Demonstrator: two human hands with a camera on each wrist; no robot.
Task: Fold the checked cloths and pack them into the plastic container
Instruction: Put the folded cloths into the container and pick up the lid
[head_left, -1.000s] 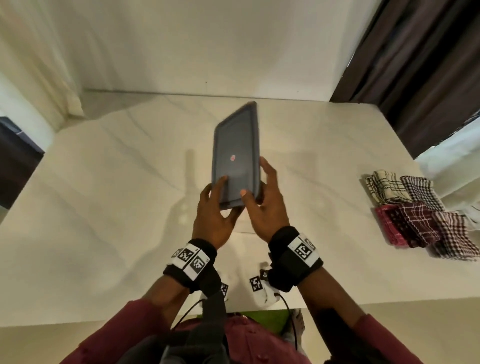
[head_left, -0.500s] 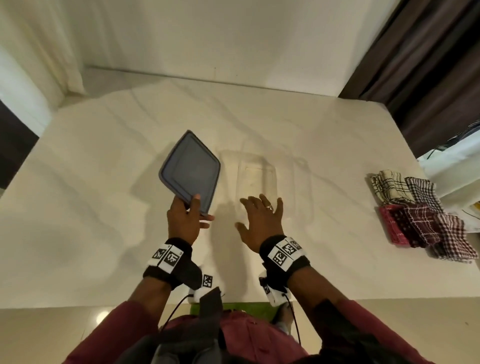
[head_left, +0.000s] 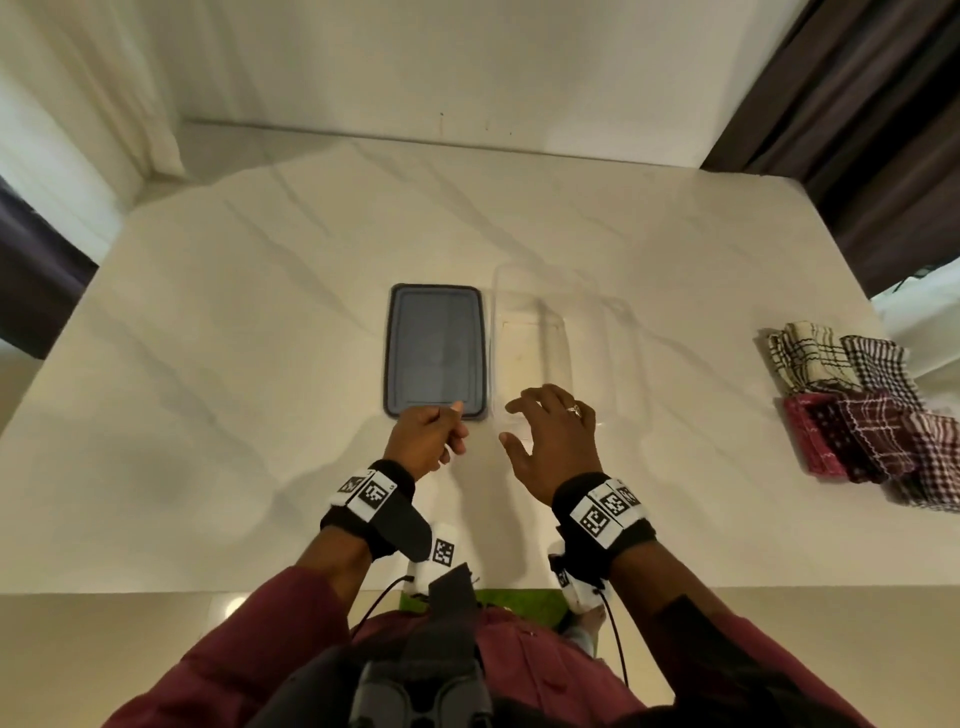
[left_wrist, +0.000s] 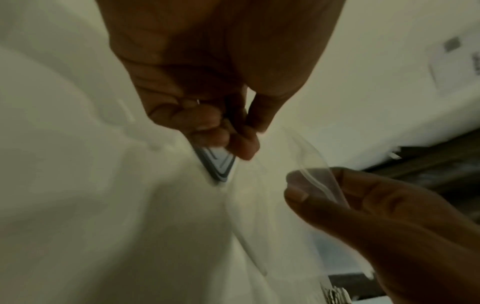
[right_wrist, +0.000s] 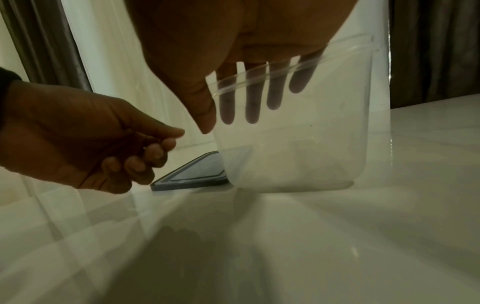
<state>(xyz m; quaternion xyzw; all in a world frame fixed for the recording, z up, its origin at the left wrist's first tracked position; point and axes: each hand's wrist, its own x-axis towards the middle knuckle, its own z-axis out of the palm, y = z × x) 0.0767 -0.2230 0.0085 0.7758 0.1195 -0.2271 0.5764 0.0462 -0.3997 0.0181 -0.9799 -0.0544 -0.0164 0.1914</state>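
Note:
The clear plastic container (head_left: 553, 332) (right_wrist: 293, 156) stands open at the table's middle. Its grey lid (head_left: 435, 351) (right_wrist: 192, 175) lies flat on the table just left of it. My left hand (head_left: 434, 434) (right_wrist: 145, 156) hovers at the lid's near edge with fingers curled and nothing in them. My right hand (head_left: 545, 434) (right_wrist: 233, 107) holds the container's near wall, fingers (right_wrist: 253, 102) dipped inside and thumb outside. Several folded checked cloths (head_left: 857, 410), cream, black and maroon, lie at the table's right edge, out of reach of both hands.
The white marble table (head_left: 260, 415) runs left and far of the container. Its near edge is close to my wrists. Dark curtains (head_left: 857, 130) hang at the back right, a pale curtain (head_left: 93, 93) at the back left.
The lid, lifted off with both hands, was carried left by my left hand and now lies flat beside the container. My left hand has let it go; my right hand took the container's wall.

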